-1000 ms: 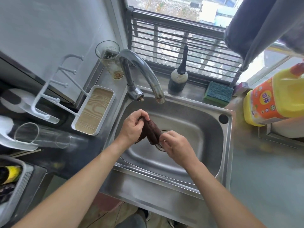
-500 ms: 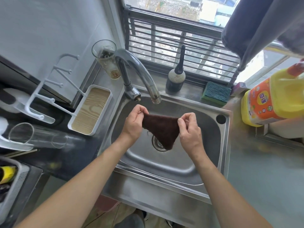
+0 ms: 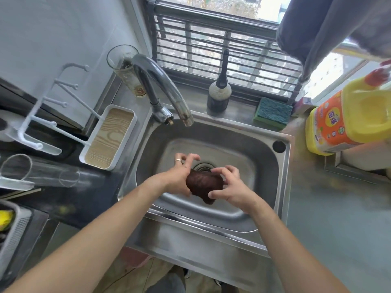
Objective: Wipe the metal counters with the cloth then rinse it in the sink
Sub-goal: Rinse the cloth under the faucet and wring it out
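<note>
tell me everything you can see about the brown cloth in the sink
The brown cloth is dark, fuzzy-looking fabric, bunched into a compact wad with a small end drooping at its lower edge. It is held over the steel sink basin, just in front of the drain. The left hand grips its left side and the right hand its right. No water shows at the faucet.
</note>
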`<move>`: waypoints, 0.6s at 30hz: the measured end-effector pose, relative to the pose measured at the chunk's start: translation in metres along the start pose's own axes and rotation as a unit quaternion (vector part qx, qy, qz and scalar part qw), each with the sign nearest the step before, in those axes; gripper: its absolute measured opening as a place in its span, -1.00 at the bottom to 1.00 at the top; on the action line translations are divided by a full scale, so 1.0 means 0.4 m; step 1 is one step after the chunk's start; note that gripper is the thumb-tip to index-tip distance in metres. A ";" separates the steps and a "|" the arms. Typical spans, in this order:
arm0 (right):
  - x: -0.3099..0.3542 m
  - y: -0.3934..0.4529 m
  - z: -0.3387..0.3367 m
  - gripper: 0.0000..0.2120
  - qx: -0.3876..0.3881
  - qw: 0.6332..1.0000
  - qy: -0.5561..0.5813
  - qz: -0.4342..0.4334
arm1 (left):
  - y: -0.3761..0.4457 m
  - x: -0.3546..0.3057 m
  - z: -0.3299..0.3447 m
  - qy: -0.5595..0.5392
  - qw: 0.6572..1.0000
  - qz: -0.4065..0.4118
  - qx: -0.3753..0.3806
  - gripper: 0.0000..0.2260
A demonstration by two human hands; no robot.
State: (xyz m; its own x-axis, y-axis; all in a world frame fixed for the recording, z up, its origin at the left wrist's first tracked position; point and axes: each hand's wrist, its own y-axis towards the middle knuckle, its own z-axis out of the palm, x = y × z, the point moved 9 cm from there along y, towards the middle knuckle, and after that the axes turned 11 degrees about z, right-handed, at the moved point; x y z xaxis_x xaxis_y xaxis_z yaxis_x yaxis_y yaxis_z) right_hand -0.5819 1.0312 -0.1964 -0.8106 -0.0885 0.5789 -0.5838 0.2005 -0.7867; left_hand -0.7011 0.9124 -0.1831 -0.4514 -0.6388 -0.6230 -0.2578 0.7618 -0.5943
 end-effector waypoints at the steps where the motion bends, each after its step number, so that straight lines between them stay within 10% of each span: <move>1: 0.000 0.004 0.010 -0.33 0.010 0.999 -0.047 -0.003 | 0.002 -0.005 0.001 0.018 1.000 0.006 -0.001 -0.15; 8: 0.029 -0.029 -0.041 -0.77 -0.067 0.982 -0.177 -0.013 | -0.003 -0.022 -0.014 0.081 0.995 -0.010 0.056 -0.95; 14: -0.035 -0.069 -0.165 -0.81 -0.109 0.972 0.207 -0.006 | 0.024 -0.081 -0.047 -0.247 0.964 0.021 -0.095 -0.93; 18: -0.069 -0.104 -0.293 -0.90 -0.218 0.948 0.230 -0.043 | 0.068 -0.164 -0.037 -0.263 0.932 0.001 -0.250 -0.64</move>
State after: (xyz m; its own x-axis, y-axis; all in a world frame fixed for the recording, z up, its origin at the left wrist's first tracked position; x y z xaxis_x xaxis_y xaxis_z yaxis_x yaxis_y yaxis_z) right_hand -0.5297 1.1398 -0.1544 -0.5963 0.2910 0.7482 -0.4913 0.6048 -0.6268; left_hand -0.6910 0.9766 -0.1508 -0.0061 -0.5012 -0.8653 -0.6822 0.6347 -0.3629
